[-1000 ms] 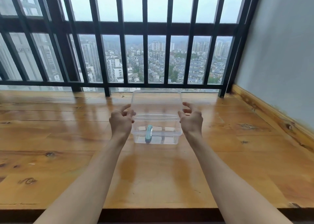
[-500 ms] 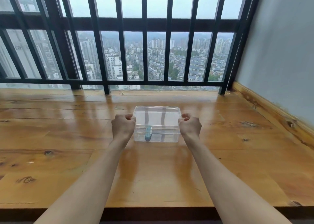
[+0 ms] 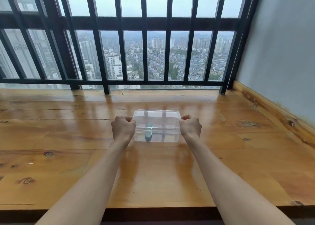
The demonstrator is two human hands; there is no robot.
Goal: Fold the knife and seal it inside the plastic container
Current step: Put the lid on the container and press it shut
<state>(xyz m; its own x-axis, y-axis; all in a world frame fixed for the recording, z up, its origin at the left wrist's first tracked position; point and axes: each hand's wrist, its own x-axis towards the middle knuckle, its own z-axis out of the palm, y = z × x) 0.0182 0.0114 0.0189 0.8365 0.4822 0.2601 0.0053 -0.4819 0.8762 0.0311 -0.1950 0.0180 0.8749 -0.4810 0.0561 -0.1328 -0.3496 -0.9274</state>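
Left hand [image 3: 123, 128] and right hand [image 3: 190, 125] clenched on lidded container's [image 3: 156, 131] left and right ends, knife [image 3: 148, 134] inside

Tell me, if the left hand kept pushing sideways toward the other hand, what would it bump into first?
The left hand is already pressed against the box at its lid, so it meets the box first. The knife lies inside, behind that wall.
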